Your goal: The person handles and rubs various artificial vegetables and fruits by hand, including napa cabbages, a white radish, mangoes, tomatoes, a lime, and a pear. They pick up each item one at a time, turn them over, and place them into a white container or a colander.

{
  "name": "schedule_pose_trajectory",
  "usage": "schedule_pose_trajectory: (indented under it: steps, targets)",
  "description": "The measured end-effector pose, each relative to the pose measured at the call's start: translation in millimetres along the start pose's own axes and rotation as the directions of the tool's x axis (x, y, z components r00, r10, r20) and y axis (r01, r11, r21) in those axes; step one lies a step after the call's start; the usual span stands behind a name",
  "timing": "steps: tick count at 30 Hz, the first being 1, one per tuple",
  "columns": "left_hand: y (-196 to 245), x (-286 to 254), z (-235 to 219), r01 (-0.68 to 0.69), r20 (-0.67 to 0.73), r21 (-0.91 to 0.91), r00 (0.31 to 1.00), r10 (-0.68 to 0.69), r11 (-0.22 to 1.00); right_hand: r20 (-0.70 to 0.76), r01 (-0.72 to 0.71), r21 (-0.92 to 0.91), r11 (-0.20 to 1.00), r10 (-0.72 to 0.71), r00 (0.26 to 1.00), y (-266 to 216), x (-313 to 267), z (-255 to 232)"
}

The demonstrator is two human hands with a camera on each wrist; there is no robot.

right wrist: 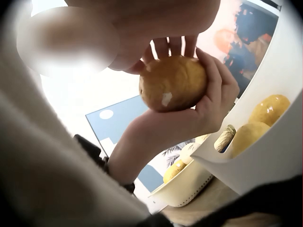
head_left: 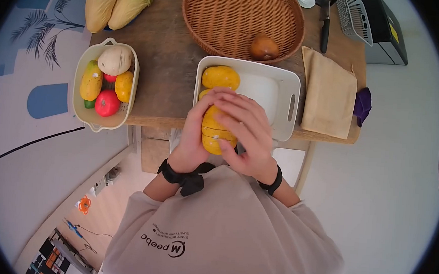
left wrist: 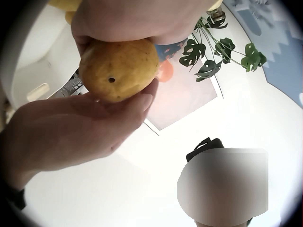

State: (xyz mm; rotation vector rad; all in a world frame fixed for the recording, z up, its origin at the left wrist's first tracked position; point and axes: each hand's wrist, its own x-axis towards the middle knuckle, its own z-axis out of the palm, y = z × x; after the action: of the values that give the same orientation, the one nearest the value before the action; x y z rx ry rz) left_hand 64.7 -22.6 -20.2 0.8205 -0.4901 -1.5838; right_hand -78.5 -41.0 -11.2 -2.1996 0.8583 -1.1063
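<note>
A yellow fruit (head_left: 216,131), crossed by thin dark lines in the head view, is held between both hands in front of the shirt. The left hand (head_left: 193,135) grips its left side, palm and fingers curved round it. From the right, the right hand (head_left: 252,137) cups the top and side with bent fingers. The left wrist view shows one rounded end of the fruit (left wrist: 118,71) with a small dark spot; in the right wrist view the left hand (right wrist: 165,135) curls round the fruit (right wrist: 174,84). Beyond the hands is a white bin (head_left: 290,76) with yellow fruits (head_left: 221,78).
On the left stands a cream basket (head_left: 78,101) of mixed produce, with cabbages (head_left: 129,6) behind. A wicker tray (head_left: 238,11) holds a round brown item (head_left: 264,47). Right of the bin are a folded cloth (head_left: 329,94), a knife (head_left: 325,35) and a grey basket (head_left: 355,16).
</note>
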Motion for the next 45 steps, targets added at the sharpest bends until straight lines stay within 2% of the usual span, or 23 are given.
schedule_pose_trajectory:
  steps: [1, 4, 6, 9, 11, 13, 16, 18, 19, 20, 22, 25, 28, 30, 31, 32, 34, 36, 38, 40, 41, 44, 45]
  targets:
    - [2.1, 0.4, 1.4, 0.05, -0.035, -0.005, 0.998, -0.051, 0.999, 0.04, -0.004, -0.032, 0.999, 0.005, 0.999, -1.5, 2.0, 0.2]
    - [-5.6, 8.4, -14.4, 0.206, 0.128, -0.119, 0.973, -0.19, 0.971, 0.126, 0.186, -0.063, 0.981, -0.177, 0.976, -10.3, -6.7, 12.8]
    - [-7.1, 7.7, -16.2, 0.311, 0.238, -0.259, 0.938, -0.251, 0.914, 0.028, 0.079, -0.024, 0.997, -0.078, 0.997, 2.4, -3.8, 7.3]
    - [10.7, -2.1, 18.7, 0.376, -0.201, -0.28, 0.877, -0.437, 0.883, -0.055, -0.024, 0.022, 0.999, 0.025, 0.998, 6.2, -0.6, 2.6]
    - [1.9, -5.0, 12.5, 0.203, 0.061, -0.199, 0.979, -0.194, 0.959, -0.01, 0.03, -0.004, 1.0, -0.03, 1.0, 4.0, -2.8, 4.6]
    - [-1.0, -4.8, 7.1, 0.132, 0.204, -0.185, 0.975, -0.093, 0.974, 0.126, 0.188, -0.067, 0.98, -0.179, 0.976, -0.8, -12.8, 10.4]
    - [-1.7, -1.7, -1.1, 0.25, 0.106, -0.273, 0.968, -0.229, 0.929, -0.026, 0.102, 0.008, 0.995, -0.101, 0.995, 12.3, -7.1, 4.0]
    - [-5.2, 2.0, -8.6, 0.36, -0.077, -0.411, 0.902, -0.425, 0.838, -0.11, -0.026, 0.007, 1.0, 0.026, 0.994, 12.9, 0.2, 0.5]
    - [-3.5, -1.1, -4.5, 0.264, 0.008, -0.303, 0.962, -0.274, 0.916, -0.152, -0.087, 0.013, 0.996, 0.088, 0.984, 12.7, 2.8, -0.2]
    - [0.4, -6.4, 2.8, 0.148, 0.111, -0.199, 0.986, -0.127, 0.969, -0.078, -0.007, -0.034, 0.999, 0.005, 0.997, 8.3, 0.9, 3.2]
    - [5.4, -6.7, 4.8, 0.124, 0.214, -0.158, 0.973, -0.089, 0.98, 0.071, 0.156, -0.118, 0.981, -0.149, 0.986, -3.6, -5.0, 12.4]
    - [6.0, 1.3, 0.1, 0.363, 0.115, -0.307, 0.932, -0.344, 0.88, 0.008, 0.12, -0.065, 0.991, -0.12, 0.993, 7.6, -5.2, 8.6]
    - [-4.1, 0.4, -5.4, 0.405, -0.059, -0.405, 0.883, -0.466, 0.82, -0.207, -0.166, 0.077, 0.983, 0.178, 0.962, 12.1, 2.5, 0.0]
    - [-13.1, 1.1, -15.3, 0.393, -0.072, -0.409, 0.886, -0.458, 0.824, -0.054, 0.023, 0.013, 1.0, -0.022, 0.998, 7.3, 0.4, 6.4]
    - [-8.2, 3.3, -13.4, 0.389, 0.053, -0.389, 0.914, -0.402, 0.835, 0.023, 0.117, -0.011, 0.993, -0.117, 0.993, 4.3, -1.6, 11.2]
    - [-0.5, 6.2, -9.2, 0.386, 0.18, -0.371, 0.922, -0.342, 0.845, 0.009, 0.137, -0.044, 0.99, -0.136, 0.991, 2.8, -5.6, 16.4]
    - [-0.6, 8.0, -12.6, 0.386, 0.256, -0.397, 0.918, -0.303, 0.833, -0.022, 0.141, -0.076, 0.987, -0.143, 0.989, 5.3, -8.4, 20.0]
    - [-14.5, -0.6, -27.8, 0.386, 0.147, -0.486, 0.92, -0.362, 0.784, -0.073, 0.068, -0.035, 0.997, -0.07, 0.995, 14.3, 5.0, 5.1]
    - [6.0, -12.2, 1.0, 0.221, 0.013, -0.201, 0.975, -0.223, 0.954, -0.085, -0.013, 0.005, 1.0, 0.013, 0.996, 16.6, 12.5, -3.3]
    - [12.1, -14.3, 10.9, 0.102, -0.021, -0.022, 0.994, -0.103, 0.994, -0.058, -0.064, 0.005, 0.998, 0.064, 0.996, 11.9, 13.2, -1.8]
    - [9.7, -13.5, 8.1, 0.072, -0.006, -0.009, 0.997, -0.072, 0.997, 0.031, 0.08, 0.018, 0.997, -0.081, 0.996, 6.6, 14.8, -0.5]
    - [13.5, -0.6, -1.6, 0.239, 0.141, -0.214, 0.967, -0.212, 0.947, 0.042, 0.191, -0.062, 0.98, -0.189, 0.981, -7.0, 7.1, 4.5]
    - [0.9, 1.6, -19.6, 0.302, 0.128, -0.289, 0.953, -0.276, 0.908, -0.006, 0.121, -0.061, 0.991, -0.121, 0.993, -1.8, 8.6, 3.5]
